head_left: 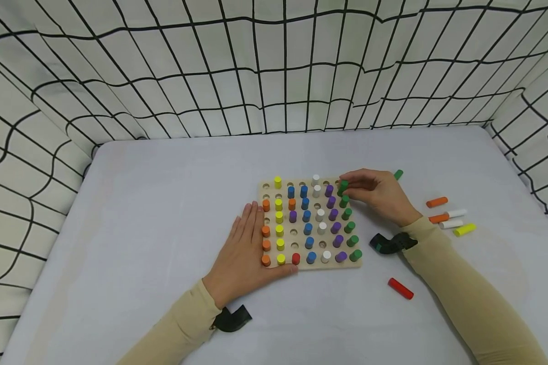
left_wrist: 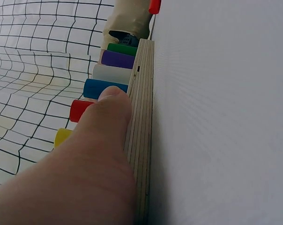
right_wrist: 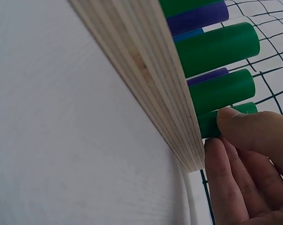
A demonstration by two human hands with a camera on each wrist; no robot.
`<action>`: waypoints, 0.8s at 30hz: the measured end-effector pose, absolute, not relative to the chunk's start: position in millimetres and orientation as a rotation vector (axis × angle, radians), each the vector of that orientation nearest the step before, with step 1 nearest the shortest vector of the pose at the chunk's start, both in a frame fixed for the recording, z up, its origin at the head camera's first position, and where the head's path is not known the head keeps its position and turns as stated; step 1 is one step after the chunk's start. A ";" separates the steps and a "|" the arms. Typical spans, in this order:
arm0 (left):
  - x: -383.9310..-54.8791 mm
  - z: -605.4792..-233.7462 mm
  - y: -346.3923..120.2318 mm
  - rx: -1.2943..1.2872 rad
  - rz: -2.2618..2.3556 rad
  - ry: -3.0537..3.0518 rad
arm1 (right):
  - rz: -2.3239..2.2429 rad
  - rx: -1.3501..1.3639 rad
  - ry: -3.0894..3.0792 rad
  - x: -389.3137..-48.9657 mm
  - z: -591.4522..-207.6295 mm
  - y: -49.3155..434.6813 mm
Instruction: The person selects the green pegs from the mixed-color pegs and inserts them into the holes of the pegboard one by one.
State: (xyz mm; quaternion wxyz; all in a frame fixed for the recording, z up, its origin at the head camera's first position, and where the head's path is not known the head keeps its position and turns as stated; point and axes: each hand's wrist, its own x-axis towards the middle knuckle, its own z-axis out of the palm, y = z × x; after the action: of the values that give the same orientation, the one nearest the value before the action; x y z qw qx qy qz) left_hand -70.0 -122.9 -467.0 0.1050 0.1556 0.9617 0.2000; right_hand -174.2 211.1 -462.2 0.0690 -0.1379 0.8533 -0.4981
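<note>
A pale wooden pegboard (head_left: 286,238) lies on the table, with coloured pegs standing in columns and some bare holes. Along its left side my left hand (head_left: 239,258) rests with straight fingers, its thumb (left_wrist: 115,105) lying against the front edge near a red peg (head_left: 296,258) and a blue peg (left_wrist: 104,88). At the far right corner my right hand (head_left: 381,195) pinches a green peg (right_wrist: 210,123) between thumb and fingertips. That peg stands upright at the back of the green column, its lower end at the board. More green pegs (right_wrist: 226,91) stand in front of it.
Loose to the right lie orange pegs (head_left: 437,202), white pegs (head_left: 451,223) and a yellow peg (head_left: 465,230). A red peg (head_left: 400,288) lies nearer the front. Another green peg (head_left: 398,175) shows behind my right hand. Black wire mesh (head_left: 285,71) borders the table's back and sides.
</note>
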 end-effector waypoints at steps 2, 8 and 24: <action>-69.9 -467.3 -123.0 0.463 0.584 2.839 | -1.500 -0.419 2.569 -174.1 -462.1 211.2; -69.5 -468.0 -123.1 0.475 0.563 2.850 | -1.507 -0.433 2.563 -173.9 -462.0 211.8; -69.7 -466.8 -123.3 0.475 0.577 2.838 | -1.506 -0.335 2.644 -171.6 -449.8 219.4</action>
State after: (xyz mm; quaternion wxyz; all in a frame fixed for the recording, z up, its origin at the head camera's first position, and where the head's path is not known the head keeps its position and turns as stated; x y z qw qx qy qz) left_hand -69.7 -123.3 -466.8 0.1033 0.1610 0.9619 0.1954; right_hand -171.6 219.4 -449.8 0.0400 -0.1095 0.8630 -0.4915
